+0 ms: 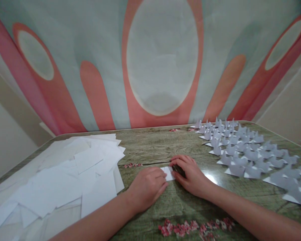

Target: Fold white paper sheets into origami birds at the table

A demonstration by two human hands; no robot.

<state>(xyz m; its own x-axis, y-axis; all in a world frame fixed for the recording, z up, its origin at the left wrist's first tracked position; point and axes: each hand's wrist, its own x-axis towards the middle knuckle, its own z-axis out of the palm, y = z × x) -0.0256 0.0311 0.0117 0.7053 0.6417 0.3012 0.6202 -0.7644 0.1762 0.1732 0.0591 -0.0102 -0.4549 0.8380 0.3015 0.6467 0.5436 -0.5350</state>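
Note:
A small piece of folded white paper (169, 173) lies on the table between my two hands. My left hand (150, 184) has its fingers curled over the paper's left side, hiding that edge. At the paper's right edge, my right hand (189, 172) bends its thumb and fingers in a pinch, with a dark gap showing between them. How far the paper extends under my fingers cannot be seen.
Loose white paper sheets (62, 180) spread over the table's left side. Rows of folded white paper birds (240, 147) stand on the right. The wood-patterned table (145, 144) bears pink flower prints (182, 227). A patterned backdrop (163, 57) rises behind it.

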